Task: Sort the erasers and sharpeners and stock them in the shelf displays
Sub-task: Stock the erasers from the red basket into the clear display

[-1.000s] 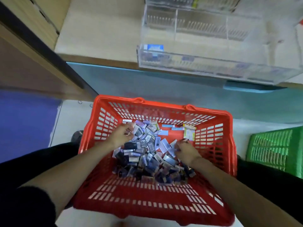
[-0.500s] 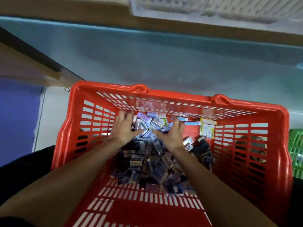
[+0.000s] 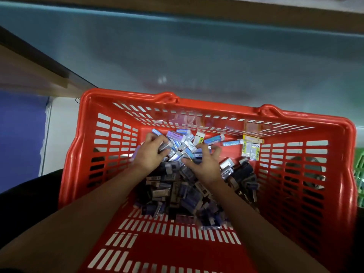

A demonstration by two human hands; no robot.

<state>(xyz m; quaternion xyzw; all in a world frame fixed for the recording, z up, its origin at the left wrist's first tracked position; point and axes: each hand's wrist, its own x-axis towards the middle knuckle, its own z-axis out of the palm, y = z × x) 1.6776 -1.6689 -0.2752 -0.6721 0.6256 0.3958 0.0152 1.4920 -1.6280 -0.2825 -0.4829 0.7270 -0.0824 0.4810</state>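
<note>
Both hands in the red basket (image 3: 126, 96), on the erasers (image 3: 177, 186). They're a loose heap across the middle of the basket floor. The near part is mostly dark sleeves, black and navy with pale labels. The far part is lighter: blue, white and purple sleeves. One purple MONO eraser (image 3: 175, 135) lies on top at the far edge. Can't tell sharpeners from erasers in this blur.

Left hand (image 3: 149, 152): fingers curled round a few light-sleeved ones. Right hand (image 3: 204, 164): fingers bent claw-like on the heap; can't tell if it has hold of any.

Yellow-white packets (image 3: 251, 149) lie apart from the heap, by the far right wall. A green basket (image 3: 360, 170) shows at the right edge.
</note>
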